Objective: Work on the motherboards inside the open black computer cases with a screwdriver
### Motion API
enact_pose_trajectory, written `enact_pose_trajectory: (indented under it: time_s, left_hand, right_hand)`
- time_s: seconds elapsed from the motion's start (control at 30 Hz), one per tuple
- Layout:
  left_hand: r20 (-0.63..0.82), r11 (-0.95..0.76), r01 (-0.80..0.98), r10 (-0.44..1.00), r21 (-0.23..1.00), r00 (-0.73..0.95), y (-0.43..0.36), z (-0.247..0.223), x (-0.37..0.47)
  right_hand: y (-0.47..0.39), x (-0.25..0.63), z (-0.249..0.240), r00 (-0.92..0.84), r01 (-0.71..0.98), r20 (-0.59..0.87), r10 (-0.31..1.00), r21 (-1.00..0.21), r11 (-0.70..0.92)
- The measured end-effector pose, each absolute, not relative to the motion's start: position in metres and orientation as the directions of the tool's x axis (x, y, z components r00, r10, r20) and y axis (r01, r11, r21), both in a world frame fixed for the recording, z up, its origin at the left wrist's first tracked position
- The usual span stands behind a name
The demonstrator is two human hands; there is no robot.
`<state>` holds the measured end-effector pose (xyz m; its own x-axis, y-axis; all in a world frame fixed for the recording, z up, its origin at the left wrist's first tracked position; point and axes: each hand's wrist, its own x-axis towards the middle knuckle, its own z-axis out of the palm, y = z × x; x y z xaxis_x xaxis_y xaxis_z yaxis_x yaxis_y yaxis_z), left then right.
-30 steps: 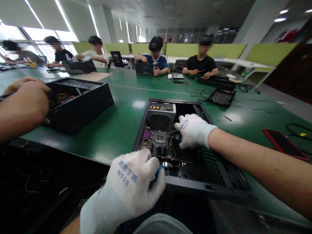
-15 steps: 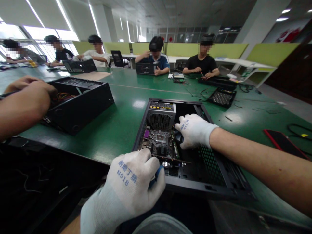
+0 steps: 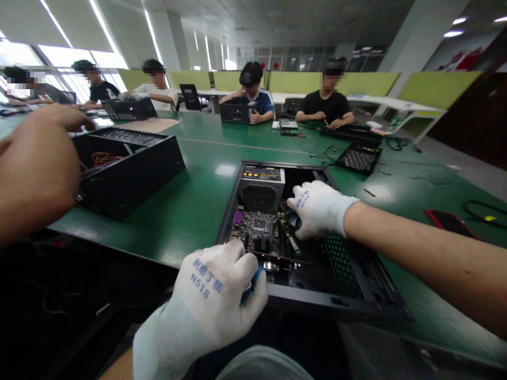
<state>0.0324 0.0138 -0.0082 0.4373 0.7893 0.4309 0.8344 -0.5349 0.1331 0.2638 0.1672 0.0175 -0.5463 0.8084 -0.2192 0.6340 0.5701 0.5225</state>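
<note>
An open black computer case lies on its side in front of me. Inside it are a power supply, a motherboard with its processor area bare on top, and a green memory stick. My left hand, in a white glove, is closed over the case's near left edge, fingers curled and partly hidden. Within the case, my gloved right hand is closed on a dark cooling fan beside the memory stick. Its fingertips and most of the fan are hidden.
At the left, a co-worker's bare arm reaches over another black case. Across the green table, several people handle parts. A dark tray, loose cables and a red-edged black slab lie to the right.
My right hand has shifted slightly right and up with the fan, and more of the memory stick shows. My left hand stays put. The co-worker's arm at left has lifted.
</note>
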Motion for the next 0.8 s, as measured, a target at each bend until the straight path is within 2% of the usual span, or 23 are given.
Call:
enact_pose_trajectory:
  time_s: [0.33, 0.57, 0.7, 0.8]
  left_hand:
    - [0.435, -0.529, 0.839, 0.790, 0.128, 0.432, 0.014, -0.009, 0.034]
    - [0.429, -0.521, 0.846, 0.794, 0.114, 0.432, 0.013, -0.007, 0.034]
    - [0.411, -0.520, 0.846, 0.802, 0.121, 0.434, 0.014, -0.007, 0.035]
    - [0.383, -0.519, 0.844, 0.814, 0.138, 0.438, 0.014, -0.003, 0.035]
  right_hand:
    - [0.175, 0.264, 0.010, -0.540, 0.674, -0.204, 0.817, 0.476, 0.565]
    - [0.181, 0.262, 0.004, -0.521, 0.670, -0.257, 0.814, 0.467, 0.576]
    - [0.171, 0.270, 0.014, -0.587, 0.678, -0.169, 0.792, 0.433, 0.594]
    - [0.163, 0.285, 0.021, -0.617, 0.731, -0.053, 0.785, 0.329, 0.597]
